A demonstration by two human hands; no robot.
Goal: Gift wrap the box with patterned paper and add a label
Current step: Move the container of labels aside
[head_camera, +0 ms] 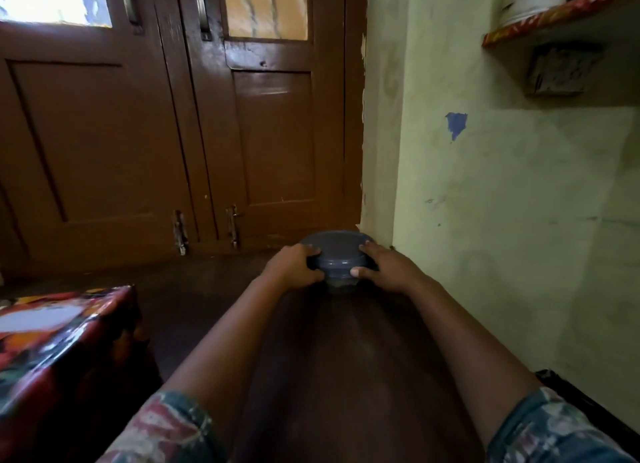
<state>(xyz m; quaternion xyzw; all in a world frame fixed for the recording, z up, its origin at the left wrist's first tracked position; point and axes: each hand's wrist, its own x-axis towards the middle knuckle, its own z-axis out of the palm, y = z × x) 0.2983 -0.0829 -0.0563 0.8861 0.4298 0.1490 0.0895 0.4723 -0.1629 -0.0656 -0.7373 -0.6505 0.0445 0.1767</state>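
1. Floor (207,306): dark surface bearing everything.
2. Box (59,341), lower left, well apart from both hands: wrapped in patterned paper, with a white label (41,315) on top.
3. Grey lidded container (336,254), near the wall: probably being closed or lifted, so keep it level and press evenly.
4. Left hand (294,266), right hand (384,265): each grip curls around an opposite side of the container's rim.

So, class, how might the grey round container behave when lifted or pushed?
The grey container looks like glossy rigid plastic: probably stiff, light, maybe slippery. Low and wide, it should resist tipping. The left hand and right hand grip it.
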